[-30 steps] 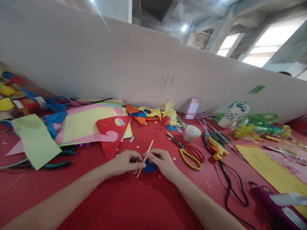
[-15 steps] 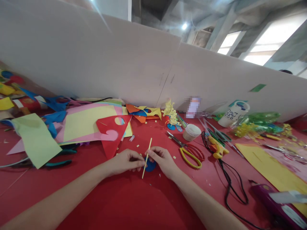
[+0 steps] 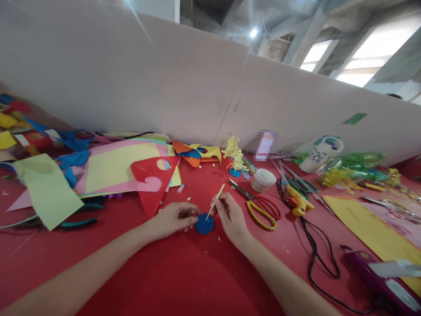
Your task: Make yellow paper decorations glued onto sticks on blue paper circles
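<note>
My right hand [image 3: 230,216] is closed on a thin pale-yellow stick [image 3: 215,202], pinched between thumb and fingers. The stick slants, and its lower tip meets a round blue disc [image 3: 204,224] or ends just above it; I cannot tell which. At the disc's left edge, the thumb and fingertips of my left hand [image 3: 176,219] are pinched together on it. Behind the hands stand small yellow cut-out figures [image 3: 237,161], one on a blue base. Scissors [image 3: 259,208] with red and yellow handles lie right of my right hand.
Coloured sheets [image 3: 121,169] and a red cut scrap [image 3: 154,180] lie left of centre. Pliers [image 3: 75,224] rest near them. A white cup [image 3: 263,180], a yellow glue gun [image 3: 297,202] with black cord and a purple tool [image 3: 378,276] sit right. A white partition [image 3: 148,79] stands behind.
The stick has left the space between both hands; my right hand has moved right with it and tilted it down to the blue disc. The disc is now more exposed.
</note>
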{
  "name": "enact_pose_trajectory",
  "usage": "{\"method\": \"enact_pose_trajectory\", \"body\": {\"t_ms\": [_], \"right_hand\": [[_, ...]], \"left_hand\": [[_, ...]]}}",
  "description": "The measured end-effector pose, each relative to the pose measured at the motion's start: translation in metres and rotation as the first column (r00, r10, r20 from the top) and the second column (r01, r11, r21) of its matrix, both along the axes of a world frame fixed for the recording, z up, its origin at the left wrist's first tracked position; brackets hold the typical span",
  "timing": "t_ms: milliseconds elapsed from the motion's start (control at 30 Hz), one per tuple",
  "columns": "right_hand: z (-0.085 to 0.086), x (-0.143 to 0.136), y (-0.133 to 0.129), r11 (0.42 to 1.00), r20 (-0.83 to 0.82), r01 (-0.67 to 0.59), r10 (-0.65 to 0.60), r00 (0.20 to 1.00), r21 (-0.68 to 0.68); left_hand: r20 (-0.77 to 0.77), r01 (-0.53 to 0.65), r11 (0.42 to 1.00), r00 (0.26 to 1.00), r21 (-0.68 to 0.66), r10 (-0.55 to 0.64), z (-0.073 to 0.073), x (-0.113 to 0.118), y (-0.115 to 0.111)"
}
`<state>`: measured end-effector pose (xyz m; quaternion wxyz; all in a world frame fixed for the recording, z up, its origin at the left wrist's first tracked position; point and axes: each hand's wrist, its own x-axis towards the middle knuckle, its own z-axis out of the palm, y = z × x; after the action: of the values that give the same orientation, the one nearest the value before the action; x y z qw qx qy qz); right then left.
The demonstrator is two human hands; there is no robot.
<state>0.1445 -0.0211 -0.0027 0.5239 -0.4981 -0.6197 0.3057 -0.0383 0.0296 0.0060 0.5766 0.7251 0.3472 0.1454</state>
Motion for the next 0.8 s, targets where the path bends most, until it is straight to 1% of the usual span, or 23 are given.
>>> {"method": "enact_pose_trajectory", "body": {"t_ms": [67, 133, 233, 333, 433, 500, 567, 667, 733, 800], "right_hand": [[-0.002, 0.000, 0.000, 0.999, 0.054, -0.046, 0.046, 0.997, 0.000], [-0.004, 0.000, 0.000, 0.997, 0.114, -0.079, 0.079, 0.990, -0.008], [-0.004, -0.001, -0.001, 0.996, 0.138, -0.094, 0.094, 0.986, -0.012], [-0.002, -0.001, -0.003, 0.999, 0.094, -0.052, 0.052, 0.994, 0.001], [0.001, -0.001, -0.002, 0.999, 0.058, 0.048, -0.049, 0.997, 0.022], [-0.001, 0.000, 0.001, 0.994, 0.008, 0.107, -0.107, 0.994, 0.016], [-0.004, 0.000, 0.005, 0.991, -0.093, 0.131, -0.134, 0.987, -0.035], [-0.010, 0.002, 0.011, 0.980, -0.245, 0.118, -0.155, 0.957, -0.161], [-0.013, 0.003, 0.013, 0.970, -0.281, 0.099, -0.160, 0.946, -0.220], [-0.014, 0.003, 0.014, 0.966, -0.263, 0.092, -0.156, 0.952, -0.241]], "left_hand": [[-0.063, 0.014, 0.994, 0.998, 0.108, -0.007, 0.001, 0.002, -0.003], [-0.106, 0.031, 0.975, 0.994, 0.221, -0.008, 0.001, 0.004, -0.006], [-0.138, 0.047, 0.952, 0.990, 0.303, -0.006, 0.001, 0.006, -0.009], [-0.181, 0.053, 0.929, 0.983, 0.366, 0.016, 0.001, 0.007, -0.012], [-0.211, 0.056, 0.893, 0.977, 0.446, 0.044, 0.000, 0.010, -0.015], [-0.222, 0.073, 0.870, 0.974, 0.488, 0.043, 0.000, 0.012, -0.017], [-0.246, 0.108, 0.838, 0.969, 0.534, 0.032, 0.001, 0.014, -0.019], [-0.316, 0.186, 0.777, 0.949, 0.602, 0.017, 0.001, 0.015, -0.021], [-0.348, 0.228, 0.739, 0.937, 0.634, 0.009, 0.001, 0.016, -0.023], [-0.366, 0.255, 0.712, 0.931, 0.654, 0.003, 0.001, 0.015, -0.025]]}}
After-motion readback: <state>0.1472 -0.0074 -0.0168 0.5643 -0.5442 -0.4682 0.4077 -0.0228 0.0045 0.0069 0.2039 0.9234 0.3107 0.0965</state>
